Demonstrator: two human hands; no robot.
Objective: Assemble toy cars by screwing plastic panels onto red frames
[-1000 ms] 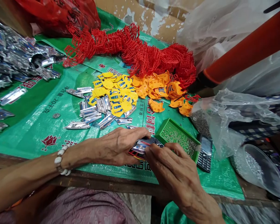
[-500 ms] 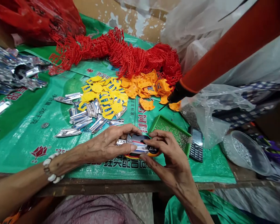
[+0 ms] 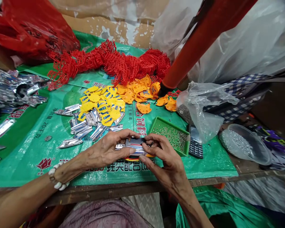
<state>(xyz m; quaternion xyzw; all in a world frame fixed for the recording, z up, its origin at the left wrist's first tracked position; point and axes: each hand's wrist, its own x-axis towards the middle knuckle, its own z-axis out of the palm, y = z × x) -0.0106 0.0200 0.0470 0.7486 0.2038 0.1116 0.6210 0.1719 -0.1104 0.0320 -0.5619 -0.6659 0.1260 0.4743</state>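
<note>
Both my hands meet over a small toy piece (image 3: 134, 147), silver on top with red and yellow edges, just above the green woven sheet (image 3: 33, 139). My left hand (image 3: 106, 148) wraps round its left end, fingers closed on it. From the right, my right hand (image 3: 165, 158) pinches the other end with thumb and fingertips. Silver foil pieces (image 3: 85, 126) lie just beyond my left hand. Yellow plastic pieces (image 3: 102, 103) and orange ones (image 3: 142, 91) lie further back, before a heap of red plastic frames (image 3: 118, 63).
A green mesh tray (image 3: 171, 134) with tiny screws sits right of my hands, beside a black phone (image 3: 196, 145). A clear bag (image 3: 201, 104), a plastic bowl (image 3: 245, 147), an orange pole (image 3: 194, 41), a red bag (image 3: 26, 31) and a silver pile (image 3: 9, 91) surround the sheet.
The view has swung, shifting everything left and down. My hands stay on the toy piece; my right hand has turned from pressing over it to pinching its right end.
</note>
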